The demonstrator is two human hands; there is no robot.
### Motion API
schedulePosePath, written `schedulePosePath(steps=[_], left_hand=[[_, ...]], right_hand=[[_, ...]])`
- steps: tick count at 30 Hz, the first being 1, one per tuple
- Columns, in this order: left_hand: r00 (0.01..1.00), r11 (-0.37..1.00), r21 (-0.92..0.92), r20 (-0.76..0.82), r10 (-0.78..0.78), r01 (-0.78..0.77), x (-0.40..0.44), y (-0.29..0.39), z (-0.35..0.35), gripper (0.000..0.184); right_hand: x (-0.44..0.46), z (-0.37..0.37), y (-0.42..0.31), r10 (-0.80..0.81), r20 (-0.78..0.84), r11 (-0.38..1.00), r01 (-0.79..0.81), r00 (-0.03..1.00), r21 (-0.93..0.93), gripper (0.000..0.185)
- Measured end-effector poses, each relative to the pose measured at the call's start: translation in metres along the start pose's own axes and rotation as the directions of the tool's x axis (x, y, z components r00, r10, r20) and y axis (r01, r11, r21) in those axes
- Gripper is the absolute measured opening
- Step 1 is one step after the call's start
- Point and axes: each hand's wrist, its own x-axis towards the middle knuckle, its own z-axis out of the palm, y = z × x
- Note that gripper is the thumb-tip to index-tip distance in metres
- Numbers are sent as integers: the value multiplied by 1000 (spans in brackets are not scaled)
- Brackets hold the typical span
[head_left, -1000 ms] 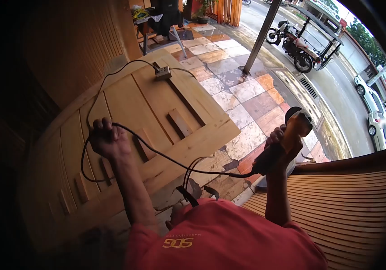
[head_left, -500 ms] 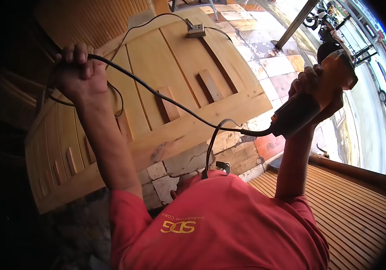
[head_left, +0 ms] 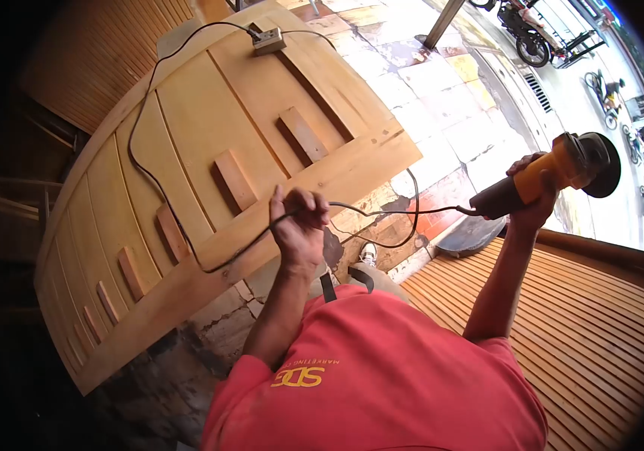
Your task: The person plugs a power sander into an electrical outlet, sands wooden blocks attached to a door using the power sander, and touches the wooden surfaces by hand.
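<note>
My right hand (head_left: 534,197) grips an orange and black angle grinder (head_left: 544,180) by its body, held up at the right. Its round dark disc (head_left: 603,165) faces outward to the right. A black power cord (head_left: 142,160) leaves the grinder's rear end, passes through my left hand (head_left: 299,229) and lies over the wooden door panel (head_left: 322,197). My left hand is closed loosely around the cord near the panel's front edge. Beyond, the cord is plugged into a small outlet box (head_left: 269,42) on the panel.
Several short wood blocks (head_left: 235,180) lie on the panel. A slatted wooden piece (head_left: 562,316) is at the lower right, beside a dark rounded object (head_left: 472,237). Stone tiles cover the floor (head_left: 442,113). Outside are a post (head_left: 444,24) and a parked motorcycle (head_left: 529,34).
My left hand has come down and right from the far left, still on the cord, which now droops over the panel. The grinder has turned, its disc now showing at the right. The view has shifted.
</note>
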Motion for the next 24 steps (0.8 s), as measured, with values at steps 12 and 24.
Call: schedulePosePath(steps=[12, 24], left_hand=[[953, 949, -296, 239, 186, -111, -15, -72, 53, 55], [774, 875, -459, 493, 396, -155, -6, 4, 141, 56]], right_hand=[[111, -64, -83, -325, 98, 945, 326, 941, -2, 49], [238, 19, -258, -564, 273, 810, 586, 779, -2, 52]])
